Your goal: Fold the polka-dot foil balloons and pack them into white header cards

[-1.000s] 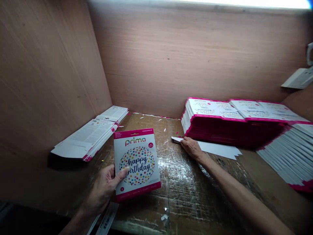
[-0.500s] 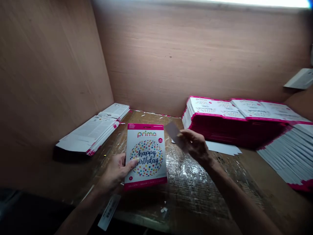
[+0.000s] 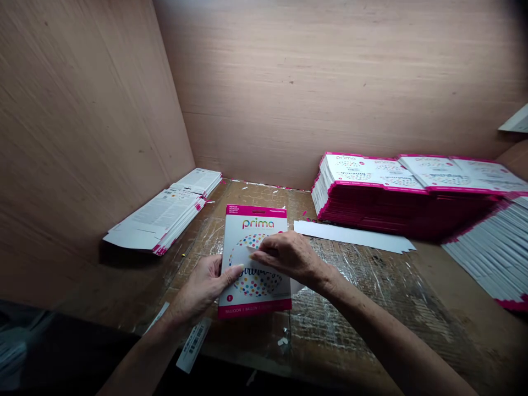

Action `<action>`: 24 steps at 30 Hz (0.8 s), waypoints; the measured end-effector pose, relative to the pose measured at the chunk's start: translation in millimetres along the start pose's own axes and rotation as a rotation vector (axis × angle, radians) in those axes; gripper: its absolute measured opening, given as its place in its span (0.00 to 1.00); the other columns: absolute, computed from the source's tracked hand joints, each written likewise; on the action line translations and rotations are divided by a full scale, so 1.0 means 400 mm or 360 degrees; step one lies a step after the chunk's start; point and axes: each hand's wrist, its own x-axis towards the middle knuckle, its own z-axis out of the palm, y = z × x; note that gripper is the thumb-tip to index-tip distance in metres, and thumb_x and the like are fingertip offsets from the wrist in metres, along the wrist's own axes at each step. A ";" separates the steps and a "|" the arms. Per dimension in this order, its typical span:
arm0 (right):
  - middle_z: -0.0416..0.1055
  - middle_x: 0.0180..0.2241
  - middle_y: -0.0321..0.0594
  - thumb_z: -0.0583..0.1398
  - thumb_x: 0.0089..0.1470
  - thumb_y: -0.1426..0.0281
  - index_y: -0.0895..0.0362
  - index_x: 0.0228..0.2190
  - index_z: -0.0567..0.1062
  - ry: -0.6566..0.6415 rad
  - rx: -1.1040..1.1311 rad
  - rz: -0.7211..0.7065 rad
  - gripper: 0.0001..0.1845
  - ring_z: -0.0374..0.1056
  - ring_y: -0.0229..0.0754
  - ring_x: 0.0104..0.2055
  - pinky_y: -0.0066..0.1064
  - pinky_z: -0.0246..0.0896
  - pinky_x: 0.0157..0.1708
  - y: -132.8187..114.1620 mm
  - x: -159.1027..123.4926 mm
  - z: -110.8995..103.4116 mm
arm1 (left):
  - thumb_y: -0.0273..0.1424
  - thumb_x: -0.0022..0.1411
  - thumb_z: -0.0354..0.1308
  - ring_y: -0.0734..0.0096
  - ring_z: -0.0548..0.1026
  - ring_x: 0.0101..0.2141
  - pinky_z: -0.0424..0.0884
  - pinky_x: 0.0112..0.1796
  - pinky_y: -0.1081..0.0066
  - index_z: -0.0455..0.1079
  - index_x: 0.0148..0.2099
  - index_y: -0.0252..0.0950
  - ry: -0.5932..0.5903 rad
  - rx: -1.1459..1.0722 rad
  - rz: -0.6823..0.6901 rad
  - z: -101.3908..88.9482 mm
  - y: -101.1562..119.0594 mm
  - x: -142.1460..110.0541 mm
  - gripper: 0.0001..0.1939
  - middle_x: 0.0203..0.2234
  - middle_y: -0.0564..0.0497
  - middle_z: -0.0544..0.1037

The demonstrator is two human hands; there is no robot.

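Observation:
My left hand (image 3: 205,290) grips the left edge of a white and pink "prima" balloon card (image 3: 256,220) with coloured dots, thumb pressed on its front. My right hand (image 3: 289,256) lies across the middle of the same card, its fingers pinched on a small white strip (image 3: 252,252) held against the card's face. The card rests on the wooden, tape-covered table (image 3: 338,308) in front of me.
A tall stack of the same pink-edged cards (image 3: 371,192) stands at the back right, with more fanned out at far right (image 3: 490,253). White strips (image 3: 355,236) lie before that stack. Printed white cards (image 3: 165,214) lie at left. A barcode label (image 3: 193,344) hangs at the near edge. Wooden walls enclose the table.
My right hand picked a white strip off the pile by the pink stack and brought it left onto the card. My left hand lowered the card nearer the table.

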 end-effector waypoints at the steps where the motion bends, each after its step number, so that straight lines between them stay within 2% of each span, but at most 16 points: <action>1: 0.65 0.18 0.32 0.58 0.61 0.60 0.57 0.21 0.74 0.0008 -0.0048 -0.0026 0.20 0.52 0.31 0.20 0.27 0.41 0.23 -0.002 0.001 0.002 | 0.47 0.49 0.68 0.58 0.79 0.30 0.77 0.32 0.64 0.73 0.37 0.30 0.0008 0.0002 -0.0003 0.000 -0.003 0.002 0.25 0.30 0.43 0.82; 3: 0.66 0.19 0.33 0.58 0.62 0.58 0.57 0.21 0.73 0.0091 -0.0180 -0.0083 0.22 0.54 0.32 0.20 0.28 0.40 0.23 -0.006 0.001 0.009 | 0.47 0.48 0.69 0.58 0.79 0.30 0.77 0.31 0.64 0.73 0.36 0.30 0.0044 -0.0016 0.0002 0.002 -0.009 0.004 0.24 0.30 0.43 0.82; 5: 0.69 0.21 0.35 0.55 0.64 0.55 0.57 0.23 0.74 0.0292 -0.0345 -0.0159 0.24 0.57 0.33 0.21 0.29 0.41 0.23 -0.009 -0.007 0.017 | 0.47 0.48 0.69 0.59 0.79 0.30 0.77 0.31 0.65 0.73 0.36 0.31 0.0080 -0.0065 0.0016 0.005 -0.011 0.005 0.24 0.30 0.44 0.82; 9: 0.75 0.29 0.39 0.56 0.64 0.55 0.58 0.37 0.76 0.0846 -0.0524 -0.0320 0.19 0.67 0.37 0.29 0.29 0.54 0.31 0.003 -0.049 0.017 | 0.46 0.46 0.70 0.61 0.78 0.27 0.77 0.30 0.65 0.73 0.35 0.31 0.0147 -0.0150 0.0014 0.010 -0.003 -0.006 0.24 0.28 0.44 0.81; 11: 0.76 0.33 0.40 0.58 0.62 0.56 0.59 0.43 0.75 0.0991 -0.0497 -0.0316 0.19 0.69 0.38 0.34 0.29 0.58 0.36 0.020 -0.077 0.012 | 0.46 0.44 0.72 0.60 0.79 0.27 0.77 0.30 0.65 0.73 0.34 0.31 0.0161 -0.0204 -0.0015 0.011 0.003 -0.015 0.24 0.27 0.44 0.81; 14: 0.76 0.33 0.40 0.57 0.61 0.54 0.59 0.44 0.74 0.1091 -0.0467 -0.0190 0.22 0.70 0.38 0.35 0.28 0.61 0.38 0.044 -0.116 0.007 | 0.44 0.43 0.73 0.57 0.80 0.29 0.78 0.30 0.64 0.74 0.35 0.31 0.0130 -0.0244 -0.0053 0.012 0.008 -0.024 0.24 0.29 0.44 0.82; 16: 0.77 0.36 0.44 0.56 0.60 0.51 0.59 0.43 0.74 0.1193 -0.0531 -0.0066 0.24 0.71 0.41 0.38 0.31 0.62 0.42 0.049 -0.137 0.008 | 0.43 0.44 0.73 0.56 0.80 0.29 0.78 0.31 0.64 0.75 0.36 0.31 0.0113 -0.0221 -0.0047 0.017 0.008 -0.026 0.23 0.29 0.44 0.82; 19: 0.76 0.36 0.46 0.58 0.60 0.53 0.59 0.39 0.75 0.1340 -0.0639 0.0109 0.21 0.71 0.44 0.39 0.34 0.60 0.43 0.042 -0.163 0.018 | 0.41 0.46 0.72 0.58 0.81 0.28 0.79 0.31 0.66 0.76 0.36 0.32 0.0136 -0.0218 -0.0008 0.035 0.006 -0.026 0.20 0.29 0.45 0.83; 21: 0.75 0.28 0.41 0.58 0.61 0.56 0.57 0.31 0.75 0.1289 -0.0609 0.0184 0.18 0.69 0.41 0.32 0.32 0.58 0.37 0.037 -0.180 0.033 | 0.40 0.47 0.72 0.59 0.81 0.28 0.79 0.29 0.68 0.76 0.36 0.32 0.0156 -0.0241 0.0002 0.050 0.005 -0.027 0.19 0.28 0.46 0.83; 24: 0.71 0.21 0.37 0.54 0.66 0.59 0.57 0.24 0.73 0.1083 -0.0479 0.0288 0.23 0.66 0.37 0.24 0.31 0.51 0.29 0.036 -0.200 0.059 | 0.40 0.46 0.72 0.59 0.81 0.27 0.79 0.28 0.68 0.76 0.37 0.33 0.0154 -0.0262 -0.0019 0.066 0.005 -0.029 0.19 0.28 0.47 0.83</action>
